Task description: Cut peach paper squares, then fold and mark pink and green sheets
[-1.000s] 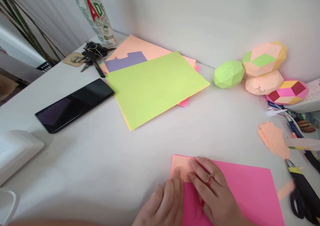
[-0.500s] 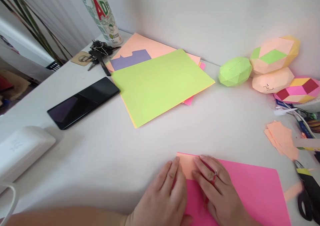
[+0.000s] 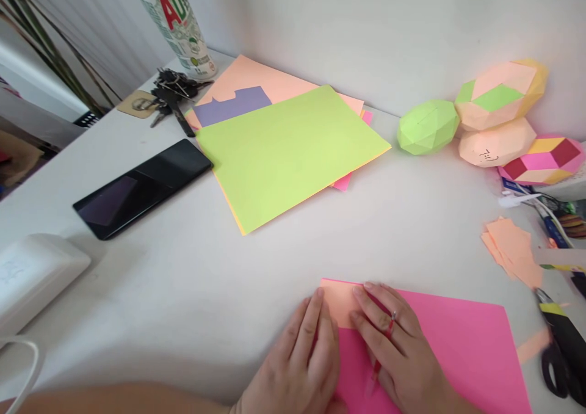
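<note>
A small peach paper piece [image 3: 337,303] lies on the upper left corner of a bright pink sheet [image 3: 471,347], near the front of the table. My left hand [image 3: 304,356] rests along their left edge, its fingers stretched out and a fingertip on the peach piece. From the right, my right hand [image 3: 398,341] presses fingertips onto the peach piece near its top. A slim red pen [image 3: 376,370] runs between the fingers of that hand; its tip is hard to make out. A ring is on one of those fingers.
Farther back lie a lime-green sheet [image 3: 293,157] over other coloured papers, a black phone [image 3: 144,188], keys [image 3: 171,93] and a bottle [image 3: 178,23]. To the right are folded paper shapes [image 3: 428,127], peach scraps [image 3: 511,249] and black-handled scissors [image 3: 561,341]. A white device [image 3: 41,279] stands left.
The view has shifted slightly, so the objects at the left sit a little farther left. More of the red pen shows below my right hand. Both hands stay on the papers.
</note>
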{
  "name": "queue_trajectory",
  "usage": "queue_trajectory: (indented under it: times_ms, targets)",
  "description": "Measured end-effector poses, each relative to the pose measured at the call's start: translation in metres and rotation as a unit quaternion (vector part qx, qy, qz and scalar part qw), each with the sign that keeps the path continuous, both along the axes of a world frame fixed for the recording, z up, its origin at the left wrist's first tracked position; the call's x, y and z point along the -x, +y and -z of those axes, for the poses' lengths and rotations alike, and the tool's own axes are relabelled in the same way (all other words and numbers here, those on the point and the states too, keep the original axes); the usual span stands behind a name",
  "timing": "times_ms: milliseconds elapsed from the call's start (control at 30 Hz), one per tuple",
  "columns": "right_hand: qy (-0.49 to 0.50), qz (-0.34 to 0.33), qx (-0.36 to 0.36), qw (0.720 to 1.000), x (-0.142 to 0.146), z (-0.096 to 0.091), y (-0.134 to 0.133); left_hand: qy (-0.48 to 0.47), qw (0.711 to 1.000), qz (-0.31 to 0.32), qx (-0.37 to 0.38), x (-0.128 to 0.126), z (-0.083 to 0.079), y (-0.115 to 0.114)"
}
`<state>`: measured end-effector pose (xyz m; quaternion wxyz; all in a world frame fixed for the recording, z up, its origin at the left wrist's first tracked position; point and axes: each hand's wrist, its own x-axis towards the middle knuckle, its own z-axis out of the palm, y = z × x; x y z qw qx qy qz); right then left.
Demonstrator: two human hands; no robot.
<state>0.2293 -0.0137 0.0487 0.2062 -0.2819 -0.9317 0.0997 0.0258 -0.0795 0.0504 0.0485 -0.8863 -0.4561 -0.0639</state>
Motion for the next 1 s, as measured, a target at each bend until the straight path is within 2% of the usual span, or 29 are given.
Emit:
queue_trajectory:
  times_ms: [733, 800, 900, 1000]
  targets:
    - [-0.012, -0.001, -0.013, 1.0, 0.001, -0.002, 0.001, -0.009, 1.0, -0.006, 0.006, -0.002, -0.001, 0.0]
    - [-0.006, 0.006, -0.008, 1.0, 0.002, -0.002, 0.0, -0.021, 1.0, 0.007, 0.002, 0.002, -0.006, 0.005]
    - [0.007, 0.015, 0.0, 1.0, 0.002, -0.001, -0.001, -0.062, 0.996, 0.059, 0.021, 0.015, -0.016, 0.023]
    - [0.0, 0.008, 0.002, 1.0, 0.002, -0.003, 0.0, -0.104, 0.976, 0.128, 0.144, 0.035, -0.027, 0.051]
